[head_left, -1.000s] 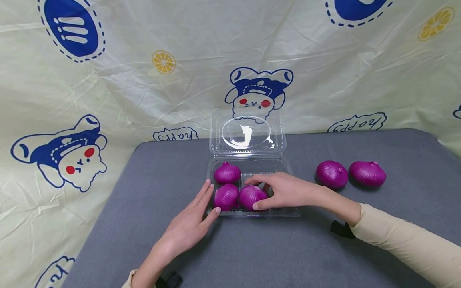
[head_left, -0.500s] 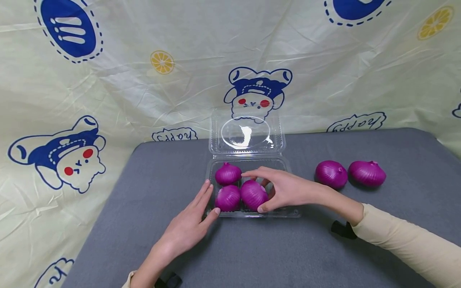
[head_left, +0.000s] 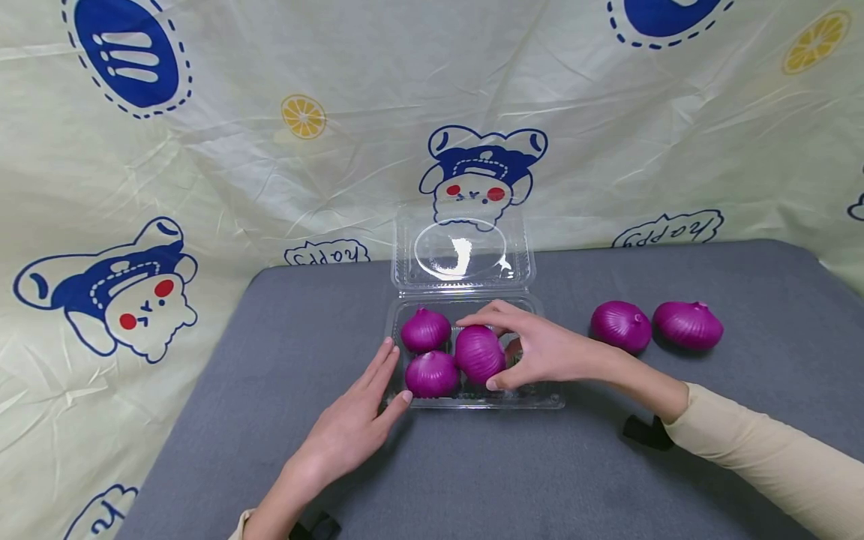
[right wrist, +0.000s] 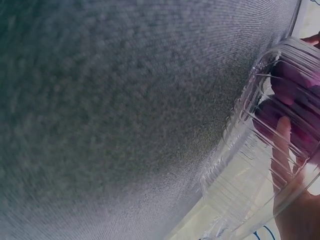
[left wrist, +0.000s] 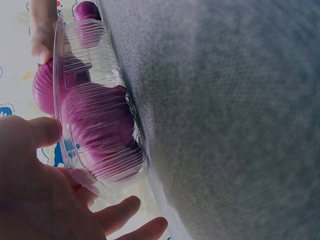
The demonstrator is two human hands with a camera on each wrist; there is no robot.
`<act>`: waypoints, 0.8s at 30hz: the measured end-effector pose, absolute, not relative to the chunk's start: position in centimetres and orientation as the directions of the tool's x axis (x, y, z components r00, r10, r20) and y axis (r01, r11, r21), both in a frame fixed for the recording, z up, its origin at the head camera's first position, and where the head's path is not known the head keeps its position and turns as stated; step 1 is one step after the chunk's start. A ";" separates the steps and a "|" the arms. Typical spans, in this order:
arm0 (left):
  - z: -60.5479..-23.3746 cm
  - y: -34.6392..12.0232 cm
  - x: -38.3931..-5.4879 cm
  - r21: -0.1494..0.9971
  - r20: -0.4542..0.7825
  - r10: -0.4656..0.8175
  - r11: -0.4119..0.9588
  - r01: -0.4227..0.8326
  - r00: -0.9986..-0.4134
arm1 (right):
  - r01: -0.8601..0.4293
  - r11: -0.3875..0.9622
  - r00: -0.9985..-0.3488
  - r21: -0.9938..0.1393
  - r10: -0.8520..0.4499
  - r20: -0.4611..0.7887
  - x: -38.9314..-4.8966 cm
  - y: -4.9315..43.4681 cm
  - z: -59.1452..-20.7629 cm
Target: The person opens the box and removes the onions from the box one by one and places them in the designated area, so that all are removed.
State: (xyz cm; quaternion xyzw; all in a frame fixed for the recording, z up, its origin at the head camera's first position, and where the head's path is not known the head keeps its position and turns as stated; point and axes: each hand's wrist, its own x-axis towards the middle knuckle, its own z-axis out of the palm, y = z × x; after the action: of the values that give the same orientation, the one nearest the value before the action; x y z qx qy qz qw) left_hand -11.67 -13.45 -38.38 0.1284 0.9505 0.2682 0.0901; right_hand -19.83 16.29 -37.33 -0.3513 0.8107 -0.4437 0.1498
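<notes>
My right hand (head_left: 550, 349) grips a purple onion (head_left: 481, 355) between thumb and fingers, over the middle of a clear plastic clamshell box (head_left: 533, 401). Two more purple onions, a rear onion (head_left: 425, 331) and a front onion (head_left: 432, 375), sit in the box's left part. My left hand (head_left: 351, 409) lies along the box's left side with its fingers extended. In the left wrist view, the left thumb (left wrist: 45, 131) is at the rim and the other fingers are spread beneath it. The right wrist view shows the right fingers (right wrist: 281, 145) through the clear wall.
Two loose onions, a nearer onion (head_left: 621, 328) and a farther onion (head_left: 688, 326), lie right of the box on the grey cloth-covered table (head_left: 472, 472). The transparent lid (head_left: 462, 251) stands raised behind the box, before a printed curtain (head_left: 378, 172).
The right hand has lifted its onion and turned it slightly, shifting it a little back and right. The front-left onion has rolled slightly to the right. The left hand has stayed in place.
</notes>
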 end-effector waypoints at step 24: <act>-38.3 -13.4 -11.5 0.517 -0.100 0.298 0.831 0.206 -0.949 | -0.456 0.398 -0.762 -0.796 -0.636 0.118 -18.3 17.3 -36.5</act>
State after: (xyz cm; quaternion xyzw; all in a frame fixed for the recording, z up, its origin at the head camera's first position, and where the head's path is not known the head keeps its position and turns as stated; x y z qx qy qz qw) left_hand -11.55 -13.38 -38.26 0.1323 0.9526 0.2592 0.0883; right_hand -18.34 17.29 -36.47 -0.3291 0.8298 -0.4389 0.1028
